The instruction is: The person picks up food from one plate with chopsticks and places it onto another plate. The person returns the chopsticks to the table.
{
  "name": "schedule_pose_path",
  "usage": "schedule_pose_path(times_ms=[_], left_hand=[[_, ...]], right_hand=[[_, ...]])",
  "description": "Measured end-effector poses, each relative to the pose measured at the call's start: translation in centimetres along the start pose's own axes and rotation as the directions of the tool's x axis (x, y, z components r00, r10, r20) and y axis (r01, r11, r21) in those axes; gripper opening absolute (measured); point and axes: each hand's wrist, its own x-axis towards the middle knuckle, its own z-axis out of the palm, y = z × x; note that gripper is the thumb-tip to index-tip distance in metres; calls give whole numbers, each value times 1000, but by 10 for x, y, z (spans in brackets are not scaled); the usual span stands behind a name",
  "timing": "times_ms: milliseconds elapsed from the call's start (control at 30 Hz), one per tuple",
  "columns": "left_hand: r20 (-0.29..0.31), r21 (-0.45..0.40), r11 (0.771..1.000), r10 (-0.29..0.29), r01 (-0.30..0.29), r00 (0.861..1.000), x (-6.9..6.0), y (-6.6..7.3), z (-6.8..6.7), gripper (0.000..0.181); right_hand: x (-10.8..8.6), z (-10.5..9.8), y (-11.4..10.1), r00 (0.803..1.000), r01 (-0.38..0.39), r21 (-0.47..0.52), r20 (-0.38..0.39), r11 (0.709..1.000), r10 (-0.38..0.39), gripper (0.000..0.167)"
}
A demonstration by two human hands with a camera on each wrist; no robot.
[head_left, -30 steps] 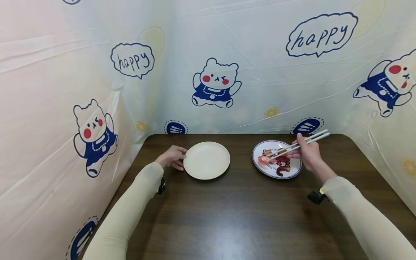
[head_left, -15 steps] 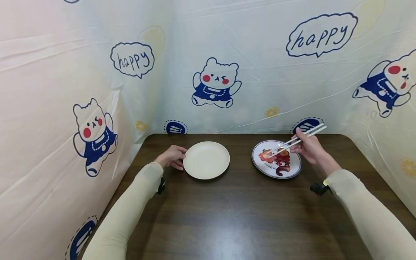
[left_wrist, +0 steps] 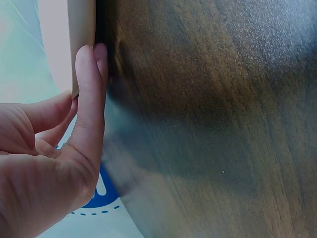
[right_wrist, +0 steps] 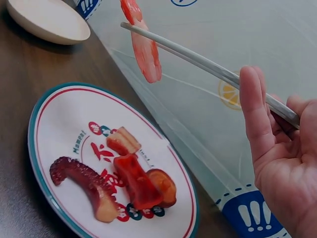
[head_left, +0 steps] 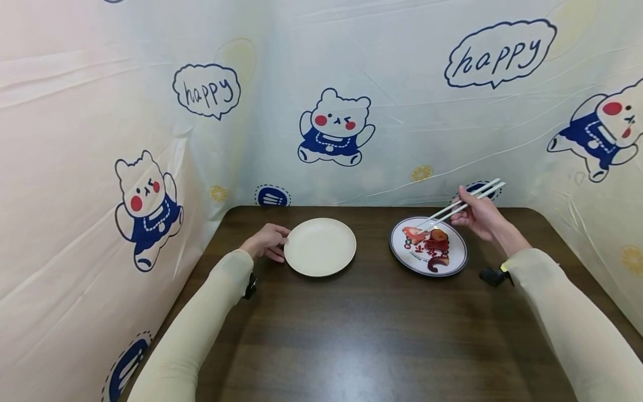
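In the head view my left hand (head_left: 266, 244) pinches the left rim of a plain cream plate (head_left: 320, 247). The left wrist view has its thumb against the plate edge (left_wrist: 81, 22) and fingers along the underside. My right hand (head_left: 483, 218) holds a pair of pale chopsticks (head_left: 474, 196). Between their tips hangs a pink-and-white piece of food resembling shrimp (right_wrist: 146, 54), raised above a white plate with a dark rim (head_left: 408, 255). On that plate lie a curled octopus tentacle (right_wrist: 89, 186), a red piece (right_wrist: 136, 181), a round brown slice (right_wrist: 162, 187) and a small tan piece (right_wrist: 124, 141).
Both plates stand near the back of a dark wooden table (head_left: 341, 329). A pale curtain (head_left: 402, 128) printed with cartoon bears surrounds the table at the back and sides. A gap of bare table separates the two plates.
My right hand has risen slightly, and the chopsticks have lifted the pink-and-white piece off the other food toward the plate's back left. My left hand stays at the cream plate.
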Motion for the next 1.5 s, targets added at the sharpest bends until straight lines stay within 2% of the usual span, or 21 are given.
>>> schedule_pose_path(times_ms=[267, 667, 900, 1500], left_hand=[[5, 0, 1000, 6, -6, 1000, 0, 0, 1, 45], [5, -11, 1000, 8, -8, 1000, 0, -1, 0, 45], [6, -16, 1000, 8, -8, 1000, 1, -2, 0, 44], [3, -33, 999, 3, -3, 1000, 1, -3, 0, 45]], right_hand=[[7, 2, -7, 1000, -24, 14, 17, 1000, 24, 43], [13, 8, -11, 997, -73, -26, 36, 997, 74, 45], [16, 13, -11, 996, -75, 9, 54, 997, 75, 44], [25, 23, -3, 996, -87, 6, 28, 996, 87, 45]])
